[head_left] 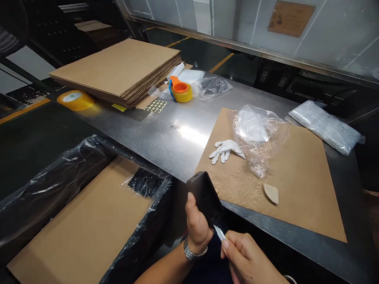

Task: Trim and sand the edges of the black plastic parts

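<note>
My right grip (245, 252), nearest, is closed round the knife (219, 232); blade tip just beside the black casing (206, 197), contact unclear. My left grip (197, 225) wraps the casing, near the counter (177, 138). Judgement: light, shallow strokes, steered clear of my left grip.

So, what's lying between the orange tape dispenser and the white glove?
In the head view, between the orange tape dispenser and the white glove there's just metal tabletop, then a strip of the cardboard sheet under the glove.
</note>
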Available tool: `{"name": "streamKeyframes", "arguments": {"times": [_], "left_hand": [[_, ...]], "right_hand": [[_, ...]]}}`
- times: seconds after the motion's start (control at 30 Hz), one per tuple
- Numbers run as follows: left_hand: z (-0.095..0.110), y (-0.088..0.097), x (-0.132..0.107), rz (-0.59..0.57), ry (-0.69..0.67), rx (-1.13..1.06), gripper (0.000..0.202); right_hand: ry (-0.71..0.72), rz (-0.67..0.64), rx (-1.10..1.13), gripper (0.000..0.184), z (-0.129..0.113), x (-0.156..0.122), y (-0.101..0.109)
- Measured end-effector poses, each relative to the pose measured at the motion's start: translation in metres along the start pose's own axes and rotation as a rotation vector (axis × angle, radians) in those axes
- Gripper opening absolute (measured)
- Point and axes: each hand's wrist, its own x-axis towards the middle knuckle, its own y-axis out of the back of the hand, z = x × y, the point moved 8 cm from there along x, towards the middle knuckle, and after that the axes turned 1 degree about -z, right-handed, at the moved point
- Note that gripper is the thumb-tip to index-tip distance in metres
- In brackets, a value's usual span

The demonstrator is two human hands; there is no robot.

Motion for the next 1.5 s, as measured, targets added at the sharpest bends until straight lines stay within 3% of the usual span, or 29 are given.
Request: {"name": "streamKeyframes", "arguments": {"times": [0.07,0.17,0.3,0.4,0.53,0.7,0.9,1.2,1.37,1.5], "left_hand": [[-0.002,-0.002,0.000,-0.020,-0.003,-0.043,0.047],[-0.006,0.003,0.001,0.039,0.037,-0.080,0.049],[-0.010,0.004,0.003,0.078,0.121,-0.137,0.052],[-0.010,0.001,0.004,0.060,0.144,-0.154,0.053],[-0.011,-0.001,0.004,0.042,0.180,-0.172,0.055],[-0.014,-0.003,0.004,0.023,0.244,-0.166,0.052],[-0.022,-0.005,0.001,0.018,0.380,-0.141,0.042],[-0.039,-0.008,-0.009,-0.084,0.580,-0.064,0.042],[-0.041,-0.009,-0.010,-0.078,0.569,-0.052,0.043],[-0.031,-0.007,-0.007,-0.041,0.396,-0.083,0.047]], "right_hand": [[-0.016,-0.019,0.069,0.045,0.004,0.001,-0.003],[-0.023,-0.057,0.223,0.045,0.008,0.005,-0.007],[0.008,-0.019,0.296,0.043,0.006,0.006,-0.001],[0.051,0.065,0.122,0.040,-0.003,0.001,0.009],[0.183,0.202,-0.295,0.033,-0.025,-0.010,0.020],[0.389,0.291,-0.560,0.022,-0.040,-0.016,0.016],[0.508,0.366,-0.631,0.019,-0.044,-0.017,0.016],[0.541,0.441,-0.705,0.015,-0.050,-0.033,0.040],[0.568,0.468,-0.741,0.015,-0.047,-0.033,0.037],[0.631,0.563,-0.845,0.018,-0.050,-0.037,0.026]]}}
